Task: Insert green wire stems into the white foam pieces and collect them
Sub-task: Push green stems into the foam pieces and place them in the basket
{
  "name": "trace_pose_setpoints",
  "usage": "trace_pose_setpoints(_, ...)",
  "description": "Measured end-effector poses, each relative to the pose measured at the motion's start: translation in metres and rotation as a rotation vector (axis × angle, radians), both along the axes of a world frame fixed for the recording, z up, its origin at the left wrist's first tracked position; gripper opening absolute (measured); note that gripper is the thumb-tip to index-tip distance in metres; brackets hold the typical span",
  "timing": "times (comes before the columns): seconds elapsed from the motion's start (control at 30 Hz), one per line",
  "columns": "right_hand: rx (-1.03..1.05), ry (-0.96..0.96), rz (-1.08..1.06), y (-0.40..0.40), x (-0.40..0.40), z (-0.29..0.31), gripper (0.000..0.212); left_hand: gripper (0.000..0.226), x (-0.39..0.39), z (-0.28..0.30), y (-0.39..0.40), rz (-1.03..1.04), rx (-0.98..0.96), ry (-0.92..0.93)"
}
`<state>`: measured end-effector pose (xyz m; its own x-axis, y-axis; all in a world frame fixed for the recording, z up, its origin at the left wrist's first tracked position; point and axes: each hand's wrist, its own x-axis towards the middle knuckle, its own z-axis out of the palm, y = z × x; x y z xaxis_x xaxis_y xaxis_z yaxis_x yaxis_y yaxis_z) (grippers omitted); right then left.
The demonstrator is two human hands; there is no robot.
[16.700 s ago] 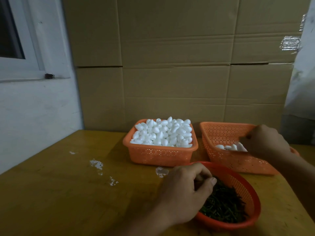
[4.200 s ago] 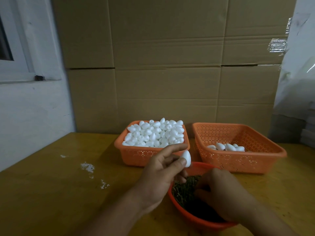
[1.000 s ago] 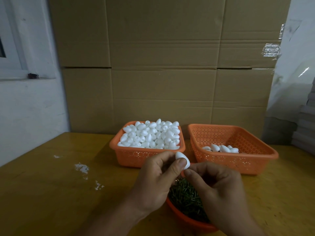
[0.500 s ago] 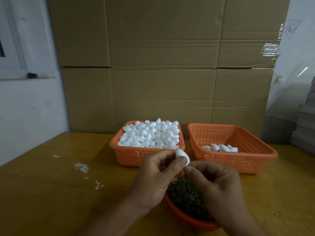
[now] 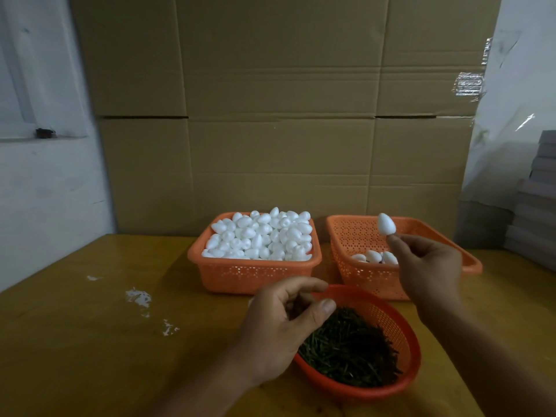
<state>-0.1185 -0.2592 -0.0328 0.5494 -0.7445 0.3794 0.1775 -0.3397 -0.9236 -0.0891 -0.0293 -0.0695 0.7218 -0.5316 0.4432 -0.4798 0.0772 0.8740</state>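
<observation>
My right hand (image 5: 428, 266) pinches a white egg-shaped foam piece (image 5: 386, 224) by its lower end and holds it upright above the right orange basket (image 5: 365, 279). Any stem under it is hidden by my fingertips. A few white foam pieces (image 5: 374, 256) lie in that basket. My left hand (image 5: 285, 322) hovers with loosely curled fingers over the left edge of the round red basket (image 5: 404, 331), holding nothing I can see. Dark green wire stems (image 5: 349, 352) fill that basket. The left orange basket (image 5: 252, 270) is heaped with plain foam pieces (image 5: 258, 237).
All three baskets stand on a yellow wooden table (image 5: 75, 341) with white flecks (image 5: 138, 297) at its left. Large cardboard boxes (image 5: 279, 130) form a wall right behind the baskets. A white wall is to the left, stacked grey items (image 5: 535, 206) to the right.
My hands have parted. The right hand took the foam piece from the left and carried it up and right over the right basket. The left hand let go and dropped toward the stems.
</observation>
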Motion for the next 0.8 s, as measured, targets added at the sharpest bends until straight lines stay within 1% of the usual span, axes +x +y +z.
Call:
trace_pose_setpoints(0.07,-0.061,0.106,-0.08,-0.016,0.009,-0.002,0.013,0.039,0.0,-0.001,0.0,-0.003,0.005,0.007)
trace_pose_setpoints(0.23,-0.364,0.463,-0.259,-0.048,0.024,0.003,0.021,0.036,-0.001,0.001,0.0,-0.029,0.032,0.007)
trace_pose_setpoints(0.3,-0.431,0.623,-0.323,-0.057,0.029,0.008,0.03,0.036,-0.001,0.002,0.001,-0.034,0.034,0.006)
trace_pose_setpoints(0.4,-0.499,0.836,-0.355,-0.064,0.035,0.013,0.047,0.035,0.0,0.001,0.002,-0.03,0.052,-0.007)
trace_pose_setpoints(0.5,-0.554,0.893,-0.364,-0.065,0.036,0.015,0.04,0.034,0.002,-0.001,0.001,-0.025,0.072,-0.007)
trace_pose_setpoints(0.57,-0.57,0.927,-0.332,-0.062,0.035,0.018,0.038,0.034,0.003,-0.001,0.001,-0.012,0.077,-0.013)
trace_pose_setpoints(0.63,-0.592,0.945,-0.295,-0.059,0.033,0.02,0.032,0.032,0.003,-0.002,0.0,0.005,0.076,-0.022)
trace_pose_setpoints(0.73,-0.641,0.875,-0.288,-0.055,0.027,0.021,0.025,0.018,0.007,-0.002,0.001,0.042,0.08,-0.034)
trace_pose_setpoints(0.8,-0.636,0.76,-0.246,-0.048,0.02,0.021,0.029,0.008,0.011,-0.001,0.003,0.095,0.088,-0.053)
